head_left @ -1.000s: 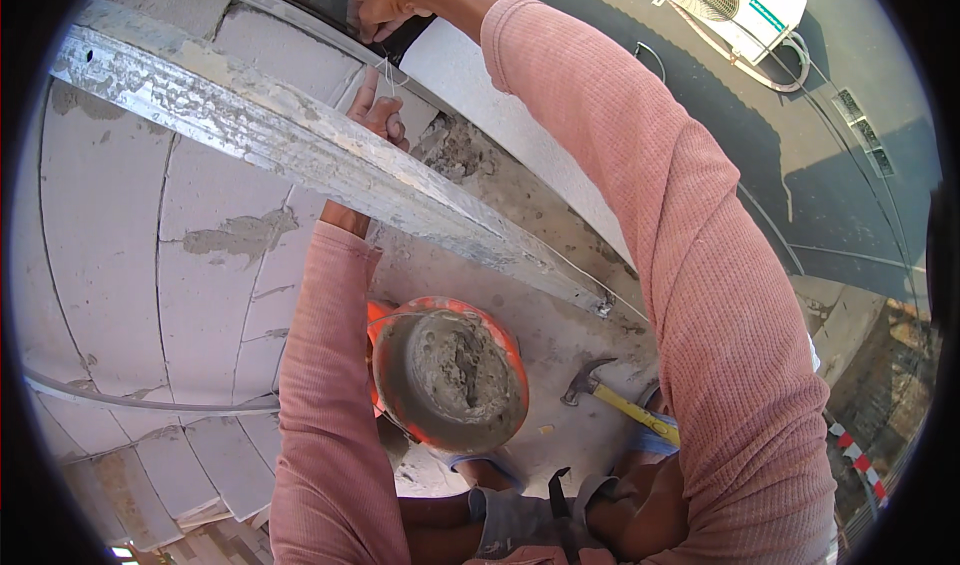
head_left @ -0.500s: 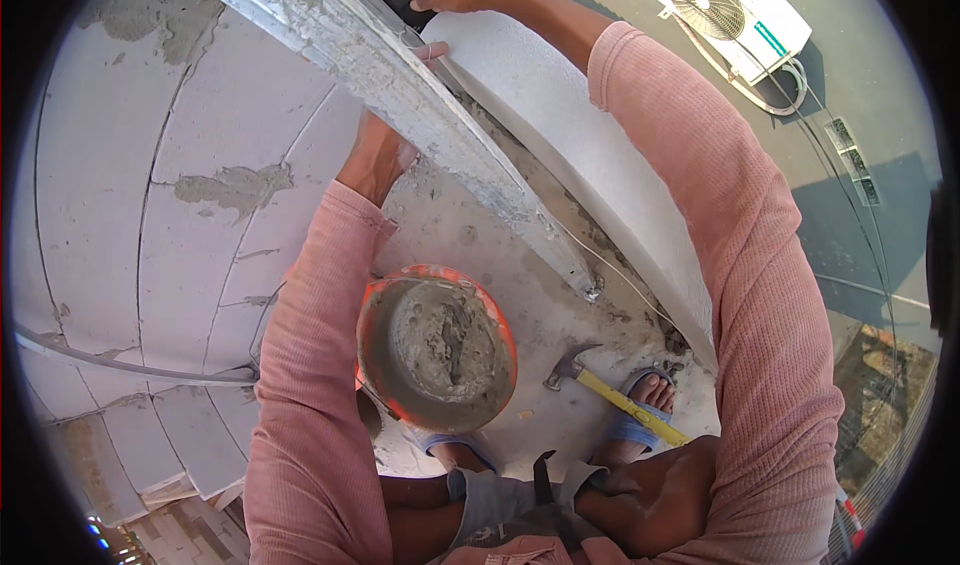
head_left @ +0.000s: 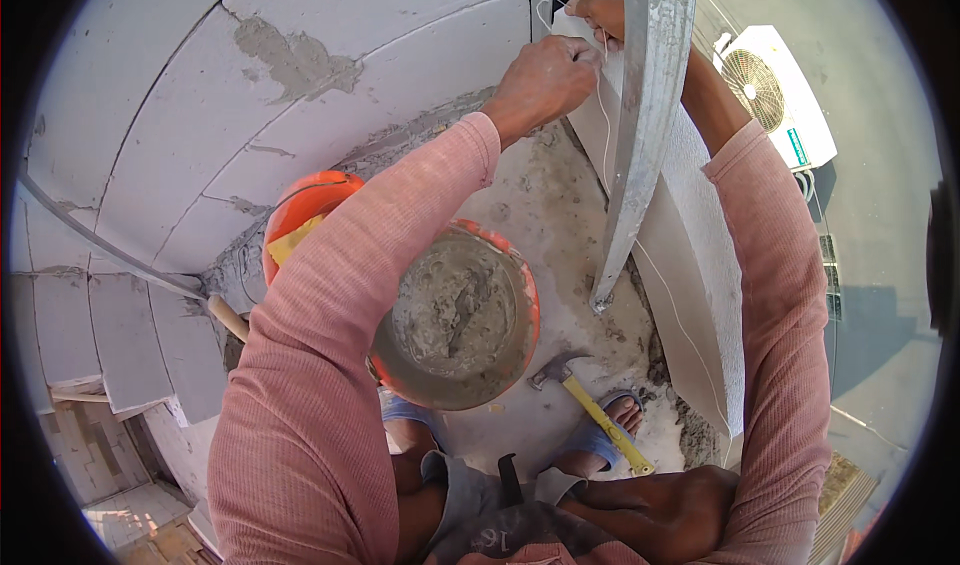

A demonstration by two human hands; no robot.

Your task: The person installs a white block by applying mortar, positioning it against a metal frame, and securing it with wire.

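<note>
The metal straightedge (head_left: 645,115) hides most of the right hand (head_left: 603,7) and runs off the top edge, while the left forearm covers part of the mortar bucket (head_left: 465,315).

Concrete floor (head_left: 560,215): mortar bucket (head_left: 455,315), hammer (head_left: 590,410), white block (head_left: 690,255)

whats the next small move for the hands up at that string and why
Probably pull the string taut along the block's top edge. The left hand pinches it at the corner, the right hand is beside it behind the metal straightedge, and the string hangs loose.

Metal straightedge (head_left: 640,135) and mortar bucket (head_left: 455,315) crowd the floor (head_left: 560,215).
</note>
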